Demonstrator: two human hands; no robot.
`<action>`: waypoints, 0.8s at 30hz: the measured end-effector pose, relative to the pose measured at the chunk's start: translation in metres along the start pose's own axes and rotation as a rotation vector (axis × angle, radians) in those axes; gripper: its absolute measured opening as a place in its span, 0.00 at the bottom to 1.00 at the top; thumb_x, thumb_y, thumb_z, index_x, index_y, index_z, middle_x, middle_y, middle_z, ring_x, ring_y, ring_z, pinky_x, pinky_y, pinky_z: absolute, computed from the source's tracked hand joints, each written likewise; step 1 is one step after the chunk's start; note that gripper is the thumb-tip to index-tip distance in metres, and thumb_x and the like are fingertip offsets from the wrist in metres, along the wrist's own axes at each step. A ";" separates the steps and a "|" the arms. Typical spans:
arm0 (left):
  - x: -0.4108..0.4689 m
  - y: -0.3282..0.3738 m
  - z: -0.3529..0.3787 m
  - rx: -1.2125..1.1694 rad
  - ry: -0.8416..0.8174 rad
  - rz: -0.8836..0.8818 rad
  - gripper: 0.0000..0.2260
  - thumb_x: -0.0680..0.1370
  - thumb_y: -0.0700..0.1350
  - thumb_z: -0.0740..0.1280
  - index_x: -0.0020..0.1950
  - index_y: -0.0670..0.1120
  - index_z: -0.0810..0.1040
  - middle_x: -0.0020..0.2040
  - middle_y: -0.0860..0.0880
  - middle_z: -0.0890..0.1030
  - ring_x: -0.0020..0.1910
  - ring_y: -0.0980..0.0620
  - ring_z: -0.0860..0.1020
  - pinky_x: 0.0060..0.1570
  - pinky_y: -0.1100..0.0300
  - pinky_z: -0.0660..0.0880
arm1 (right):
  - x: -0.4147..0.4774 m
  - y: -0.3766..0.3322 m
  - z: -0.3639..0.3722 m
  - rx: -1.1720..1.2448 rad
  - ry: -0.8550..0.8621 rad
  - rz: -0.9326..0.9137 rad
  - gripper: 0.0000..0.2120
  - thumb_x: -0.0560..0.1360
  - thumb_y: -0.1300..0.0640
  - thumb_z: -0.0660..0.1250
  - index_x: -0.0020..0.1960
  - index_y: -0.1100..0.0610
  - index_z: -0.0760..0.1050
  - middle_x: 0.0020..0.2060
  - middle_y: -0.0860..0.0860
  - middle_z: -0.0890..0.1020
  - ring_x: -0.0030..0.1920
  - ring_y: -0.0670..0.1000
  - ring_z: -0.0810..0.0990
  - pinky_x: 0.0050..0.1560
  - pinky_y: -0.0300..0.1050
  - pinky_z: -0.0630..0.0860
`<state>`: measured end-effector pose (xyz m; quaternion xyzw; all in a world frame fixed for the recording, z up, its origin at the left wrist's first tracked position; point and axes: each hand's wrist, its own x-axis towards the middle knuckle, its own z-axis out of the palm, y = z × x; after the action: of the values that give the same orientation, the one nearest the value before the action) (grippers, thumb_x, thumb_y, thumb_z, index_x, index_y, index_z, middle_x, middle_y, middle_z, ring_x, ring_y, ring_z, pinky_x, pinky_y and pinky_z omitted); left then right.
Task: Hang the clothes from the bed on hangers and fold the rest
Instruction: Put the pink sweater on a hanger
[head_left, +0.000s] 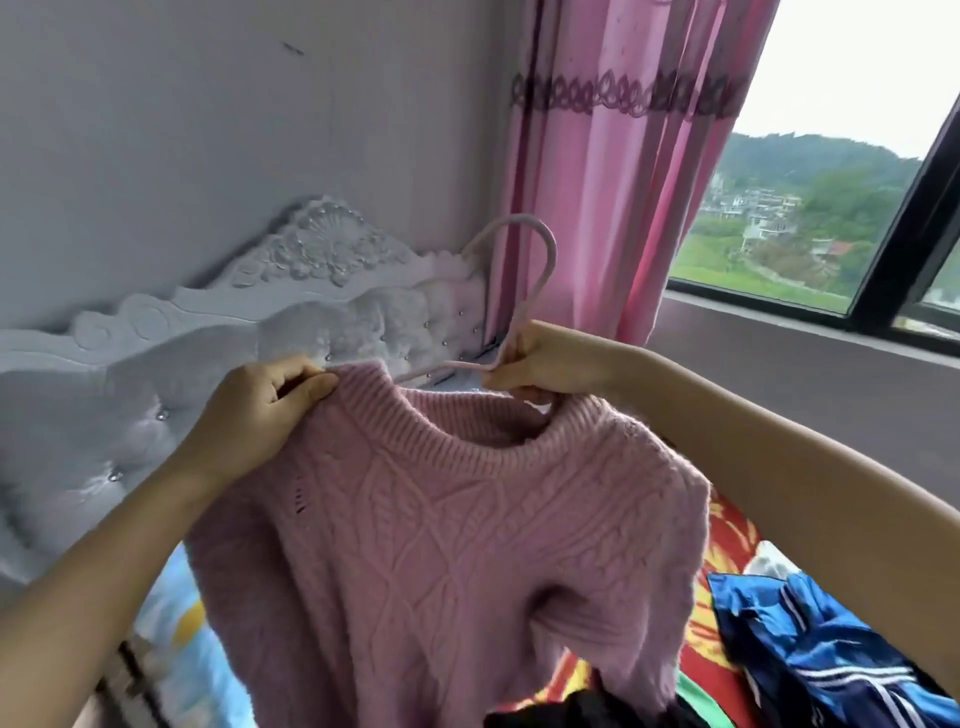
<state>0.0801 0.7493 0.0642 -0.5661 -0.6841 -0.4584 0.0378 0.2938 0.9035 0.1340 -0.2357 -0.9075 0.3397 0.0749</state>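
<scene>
A pink cable-knit sweater (447, 545) hangs in the air in front of me, above the bed. My left hand (260, 410) pinches the ribbed collar at its left side. My right hand (545, 364) grips the neck of a pale pink hanger (540, 260), whose hook rises above my fingers. One hanger arm shows between my hands, just over the collar opening; the other arm is hidden inside the sweater's right shoulder.
A blue garment with white stripes (810, 654) and a dark garment (587, 709) lie on the colourful bedspread (727, 525) at lower right. A white carved headboard (218, 322) stands on the left. Pink curtains (613, 166) and a window (831, 171) are behind.
</scene>
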 end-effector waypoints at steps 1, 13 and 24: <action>-0.005 0.001 -0.007 0.012 0.017 -0.004 0.06 0.77 0.43 0.66 0.41 0.43 0.80 0.36 0.40 0.81 0.36 0.50 0.75 0.38 0.63 0.67 | 0.002 -0.006 0.001 0.021 -0.048 -0.001 0.29 0.76 0.66 0.62 0.18 0.52 0.67 0.16 0.44 0.65 0.18 0.42 0.61 0.23 0.34 0.61; -0.110 0.051 -0.092 0.218 0.147 -0.106 0.04 0.69 0.56 0.64 0.35 0.60 0.76 0.38 0.61 0.81 0.36 0.67 0.76 0.37 0.78 0.65 | -0.012 -0.067 0.046 0.006 -0.113 -0.266 0.18 0.75 0.61 0.67 0.27 0.56 0.69 0.16 0.43 0.68 0.18 0.41 0.64 0.23 0.31 0.62; -0.303 0.085 -0.209 0.550 0.434 -0.510 0.12 0.70 0.48 0.72 0.30 0.62 0.77 0.36 0.61 0.79 0.31 0.63 0.72 0.33 0.74 0.65 | -0.040 -0.189 0.164 0.061 -0.396 -0.622 0.22 0.80 0.50 0.59 0.28 0.56 0.71 0.15 0.43 0.69 0.17 0.40 0.66 0.22 0.27 0.61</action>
<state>0.1591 0.3793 0.0616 -0.2383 -0.8750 -0.3621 0.2156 0.2094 0.6646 0.1341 0.1240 -0.9221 0.3665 0.0045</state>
